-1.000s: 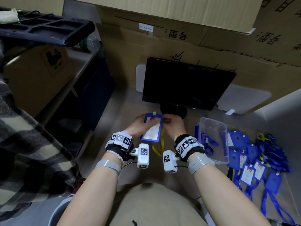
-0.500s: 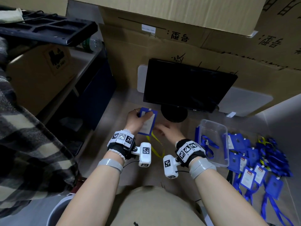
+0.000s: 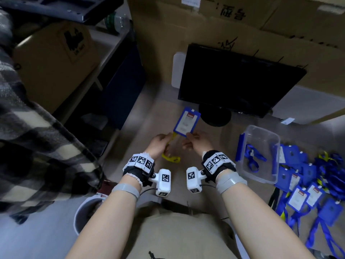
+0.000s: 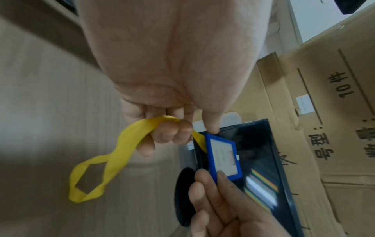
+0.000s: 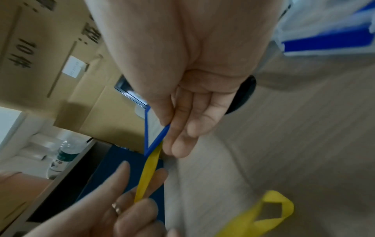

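Note:
A blue badge holder (image 3: 187, 122) with a white card inside is held upright above the desk, in front of the monitor base. My right hand (image 3: 196, 143) pinches its lower right corner between thumb and fingers (image 5: 183, 128). A yellow lanyard (image 3: 170, 152) runs from the holder's lower left corner. My left hand (image 3: 160, 144) grips that lanyard with curled fingers (image 4: 172, 133); the strap's twisted loop (image 4: 97, 168) hangs below the hand. In the right wrist view the badge holder (image 5: 156, 133) shows edge-on with the yellow lanyard (image 5: 148, 173) leading to the left hand.
A black monitor (image 3: 239, 81) stands behind the hands against cardboard boxes (image 3: 224, 25). A clear plastic bin (image 3: 259, 154) holding a blue lanyard sits right. Several blue badge holders with lanyards (image 3: 308, 184) lie far right. A shelf unit (image 3: 104, 62) and a checked sleeve (image 3: 37, 146) are left.
The badge holder passed from the left hand to the right hand and now faces me with its card. The left hand slid down onto the yellow lanyard.

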Demonstrator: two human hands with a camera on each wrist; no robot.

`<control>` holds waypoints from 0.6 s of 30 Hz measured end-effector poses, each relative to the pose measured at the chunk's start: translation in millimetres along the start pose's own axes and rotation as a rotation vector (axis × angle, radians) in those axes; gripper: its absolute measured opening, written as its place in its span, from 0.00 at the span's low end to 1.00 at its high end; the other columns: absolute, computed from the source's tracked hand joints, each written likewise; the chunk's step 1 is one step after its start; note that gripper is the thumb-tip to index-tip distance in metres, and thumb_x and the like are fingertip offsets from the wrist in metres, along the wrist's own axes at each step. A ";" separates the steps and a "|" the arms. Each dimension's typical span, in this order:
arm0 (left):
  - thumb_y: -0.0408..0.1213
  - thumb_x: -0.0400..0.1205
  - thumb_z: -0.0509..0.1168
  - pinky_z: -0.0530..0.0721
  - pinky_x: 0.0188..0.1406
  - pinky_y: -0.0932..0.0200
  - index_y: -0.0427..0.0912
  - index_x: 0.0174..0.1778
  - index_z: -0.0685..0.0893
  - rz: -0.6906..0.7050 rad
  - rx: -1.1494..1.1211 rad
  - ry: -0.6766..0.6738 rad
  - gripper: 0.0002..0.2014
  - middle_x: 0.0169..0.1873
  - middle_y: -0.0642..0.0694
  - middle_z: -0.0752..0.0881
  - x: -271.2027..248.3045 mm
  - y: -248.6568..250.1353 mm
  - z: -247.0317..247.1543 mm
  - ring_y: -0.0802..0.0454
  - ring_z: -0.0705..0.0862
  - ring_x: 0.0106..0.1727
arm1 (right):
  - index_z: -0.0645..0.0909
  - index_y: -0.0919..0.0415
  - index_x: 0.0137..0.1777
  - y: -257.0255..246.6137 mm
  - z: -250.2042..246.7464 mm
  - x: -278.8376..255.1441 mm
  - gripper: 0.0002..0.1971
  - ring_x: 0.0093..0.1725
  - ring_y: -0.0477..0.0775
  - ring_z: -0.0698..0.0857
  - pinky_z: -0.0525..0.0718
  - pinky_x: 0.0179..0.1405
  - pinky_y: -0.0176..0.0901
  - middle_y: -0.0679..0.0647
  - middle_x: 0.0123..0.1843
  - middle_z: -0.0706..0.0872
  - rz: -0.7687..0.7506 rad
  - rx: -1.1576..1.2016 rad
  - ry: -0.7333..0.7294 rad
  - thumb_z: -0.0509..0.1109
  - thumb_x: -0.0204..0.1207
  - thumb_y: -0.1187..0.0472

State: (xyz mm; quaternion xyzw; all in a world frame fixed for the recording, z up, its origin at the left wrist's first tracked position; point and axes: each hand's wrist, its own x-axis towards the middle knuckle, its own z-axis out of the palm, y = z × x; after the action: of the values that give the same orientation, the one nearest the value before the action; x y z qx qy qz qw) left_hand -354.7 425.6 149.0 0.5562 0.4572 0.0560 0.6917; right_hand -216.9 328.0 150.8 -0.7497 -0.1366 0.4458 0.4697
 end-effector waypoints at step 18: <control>0.27 0.84 0.61 0.74 0.13 0.65 0.35 0.52 0.79 -0.254 0.066 0.108 0.04 0.30 0.44 0.80 -9.3 -85.5 -68.3 0.56 0.69 0.14 | 0.82 0.74 0.41 61.5 79.2 121.0 0.15 0.19 0.53 0.79 0.75 0.19 0.39 0.57 0.25 0.86 0.260 -0.059 0.072 0.59 0.84 0.67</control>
State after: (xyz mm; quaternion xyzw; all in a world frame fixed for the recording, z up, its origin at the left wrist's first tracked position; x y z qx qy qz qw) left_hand -444.4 437.1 86.7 0.5125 0.5620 -0.0171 0.6490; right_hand -224.7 417.5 21.9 -0.7900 -0.0345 0.4714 0.3905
